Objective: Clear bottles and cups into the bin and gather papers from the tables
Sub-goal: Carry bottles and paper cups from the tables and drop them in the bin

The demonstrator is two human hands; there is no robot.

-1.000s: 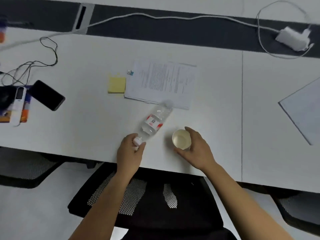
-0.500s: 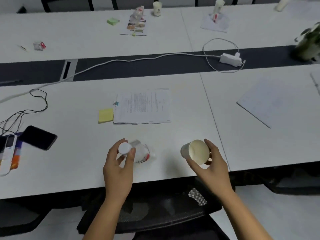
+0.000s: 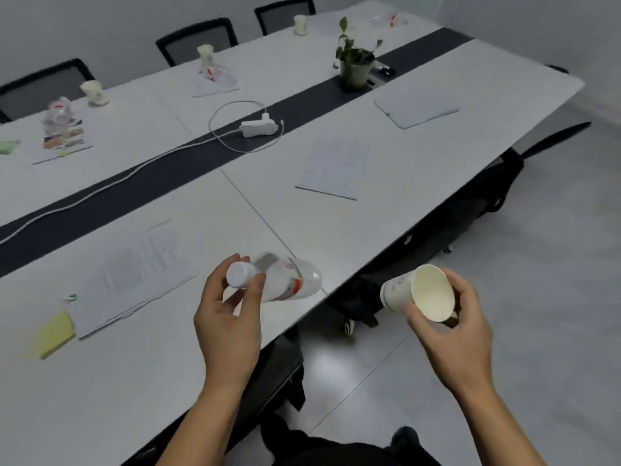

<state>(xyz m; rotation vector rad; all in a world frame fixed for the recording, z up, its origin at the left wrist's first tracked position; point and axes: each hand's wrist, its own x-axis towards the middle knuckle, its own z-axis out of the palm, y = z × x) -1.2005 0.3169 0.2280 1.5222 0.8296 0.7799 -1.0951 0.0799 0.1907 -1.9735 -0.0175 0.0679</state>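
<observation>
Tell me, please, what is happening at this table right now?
A person is clearing up. The left hand holds a clear plastic bottle by its cap end, and the right hand holds an empty paper cup tipped sideways. Papers and more cups remain on the table; no bin is in view.

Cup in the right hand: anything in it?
No. The cup is tipped on its side in the right hand, mouth toward the camera, and its inside shows bare.

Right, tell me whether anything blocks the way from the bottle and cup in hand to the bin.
Cannot tell: no bin is in view. The left hand holds the bottle by its cap, the right hand holds the paper cup, and the floor to the right shows nothing in the way.
</observation>
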